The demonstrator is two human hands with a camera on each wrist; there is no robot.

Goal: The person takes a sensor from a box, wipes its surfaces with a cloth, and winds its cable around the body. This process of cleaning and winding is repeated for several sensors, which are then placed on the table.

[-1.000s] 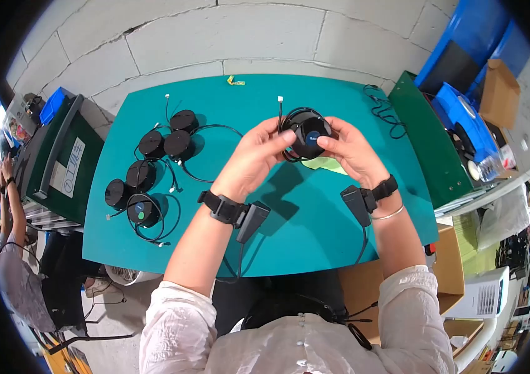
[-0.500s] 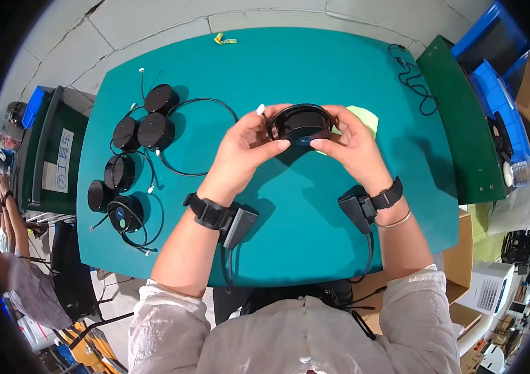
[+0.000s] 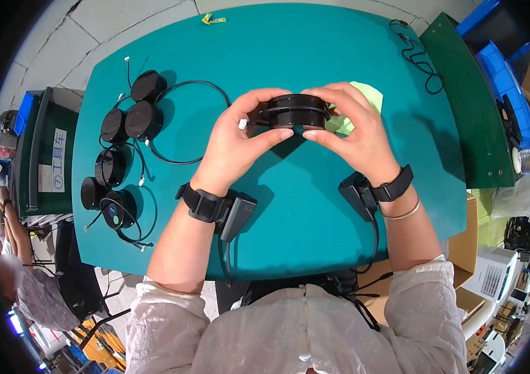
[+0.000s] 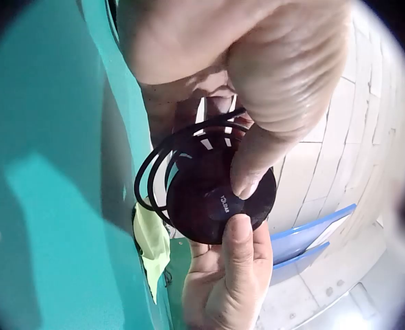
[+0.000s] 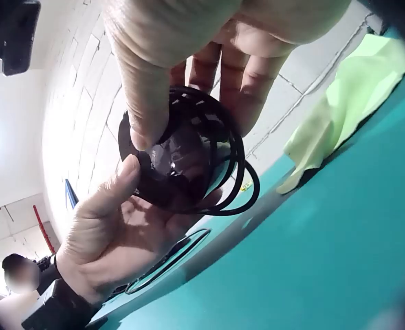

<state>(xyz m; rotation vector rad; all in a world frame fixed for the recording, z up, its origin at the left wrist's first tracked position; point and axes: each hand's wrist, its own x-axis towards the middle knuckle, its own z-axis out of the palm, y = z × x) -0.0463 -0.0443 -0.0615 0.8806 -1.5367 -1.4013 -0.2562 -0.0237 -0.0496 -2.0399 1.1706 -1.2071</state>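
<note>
Both hands hold up a round black lidar sensor (image 3: pixel 296 118) above the table, its black cable looped around the body. The left hand (image 3: pixel 231 140) grips its left side, the thumb on the near face and the fingers behind. On the opposite side the right hand (image 3: pixel 363 134) grips it the same way, thumbs almost meeting. A printed label (image 4: pixel 224 203) shows on the flat face in the left wrist view. The cable's white connector (image 3: pixel 242 124) sticks out beside the left palm. Behind the right fingers lies a light green cloth (image 3: pixel 368 96).
Several similar black sensors (image 3: pixel 143 120) with cables lie on the left of the green table (image 3: pixel 290 212). A thin black cable (image 3: pixel 421 59) rests at the far right, near a green cabinet (image 3: pixel 464 112). A small yellow scrap (image 3: pixel 213 19) lies at the back edge.
The sensor has tilted so that its side rim, rather than its labelled face, points at the head camera. Both hands keep their grip. The head view has shifted downward.
</note>
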